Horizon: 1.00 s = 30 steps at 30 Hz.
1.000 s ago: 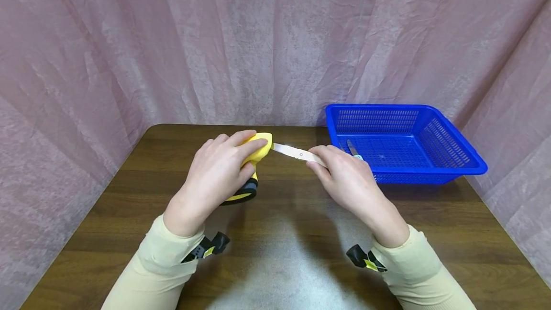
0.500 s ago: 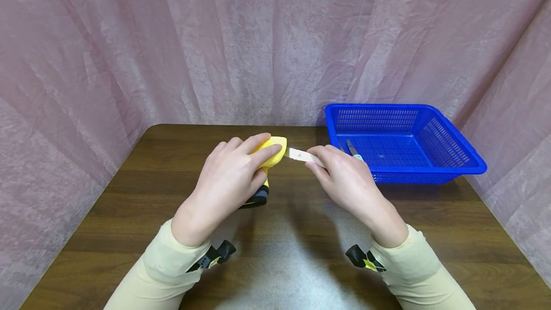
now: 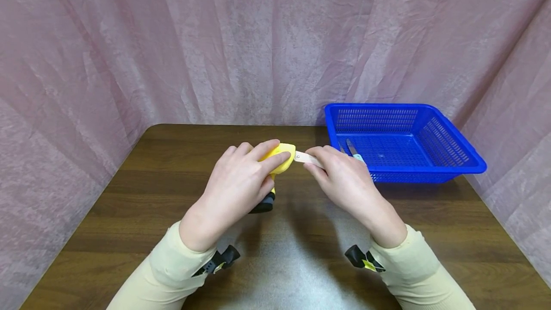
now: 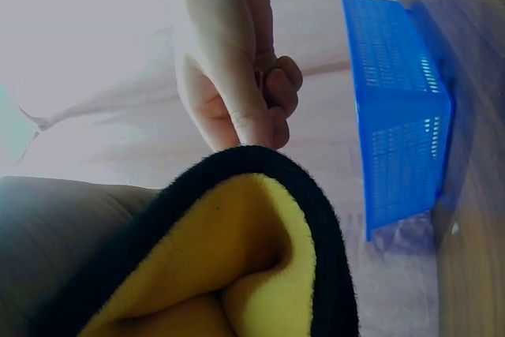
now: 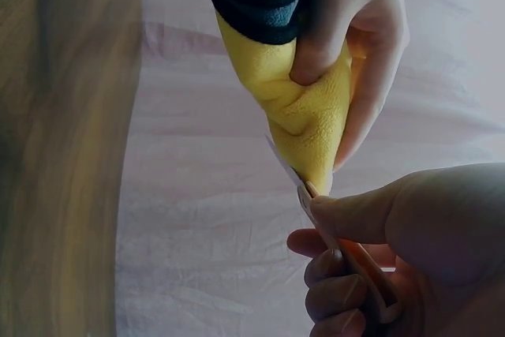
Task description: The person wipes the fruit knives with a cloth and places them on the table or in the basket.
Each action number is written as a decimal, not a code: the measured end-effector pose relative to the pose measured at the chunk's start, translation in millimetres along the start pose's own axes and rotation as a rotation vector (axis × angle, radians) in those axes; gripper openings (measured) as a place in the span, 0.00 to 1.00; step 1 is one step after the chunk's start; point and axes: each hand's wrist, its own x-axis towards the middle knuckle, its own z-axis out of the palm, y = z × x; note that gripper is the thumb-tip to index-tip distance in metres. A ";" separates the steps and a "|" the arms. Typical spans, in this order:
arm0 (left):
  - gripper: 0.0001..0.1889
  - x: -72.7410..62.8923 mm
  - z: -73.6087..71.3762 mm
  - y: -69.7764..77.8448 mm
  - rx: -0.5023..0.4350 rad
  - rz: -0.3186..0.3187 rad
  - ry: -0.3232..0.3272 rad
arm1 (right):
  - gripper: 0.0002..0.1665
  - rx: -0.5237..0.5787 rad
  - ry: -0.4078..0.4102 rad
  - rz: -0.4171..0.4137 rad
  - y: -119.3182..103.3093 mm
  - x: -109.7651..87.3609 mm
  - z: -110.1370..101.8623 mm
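Note:
My left hand [image 3: 234, 181] pinches a yellow cloth [image 3: 287, 147] with a black and grey border, folded over the blade of a folding knife. My right hand [image 3: 348, 176] grips the pale handle [image 3: 306, 158] of that knife. In the head view the cloth's right end reaches the pivot, so the blade is hidden under it. Part of the blade [image 5: 282, 162] shows beside the cloth in the right wrist view, where my thumb lies along the handle. The cloth's black-edged opening [image 4: 237, 250] fills the lower part of the left wrist view.
A blue plastic basket [image 3: 406, 170] stands on the wooden table [image 3: 172, 152] at the back right. Inside lies a knife with a light blue handle [image 3: 358, 157], and beside it another blade tip [image 3: 342, 149]. Pink curtains [image 3: 258, 47] hang behind and at both sides.
My left hand and the cloth have moved right along the blade, from near its tip to the handle's end. My right hand has kept its grip and barely moved.

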 end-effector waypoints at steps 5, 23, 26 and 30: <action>0.28 0.5 0.5 -1.2 0.011 -0.004 -0.004 | 0.12 0.003 0.002 -0.008 -0.2 -0.2 -0.7; 0.29 -0.2 -4.0 -12.4 -0.001 -0.067 -0.034 | 0.12 -0.004 0.021 -0.017 0.8 -1.0 -2.7; 0.29 -0.3 -4.6 -14.6 -0.008 -0.080 -0.037 | 0.11 0.000 0.024 -0.019 0.9 -1.7 -3.2; 0.30 0.0 -5.2 -17.5 -0.015 -0.095 -0.045 | 0.11 0.000 0.026 -0.018 1.0 -2.1 -3.8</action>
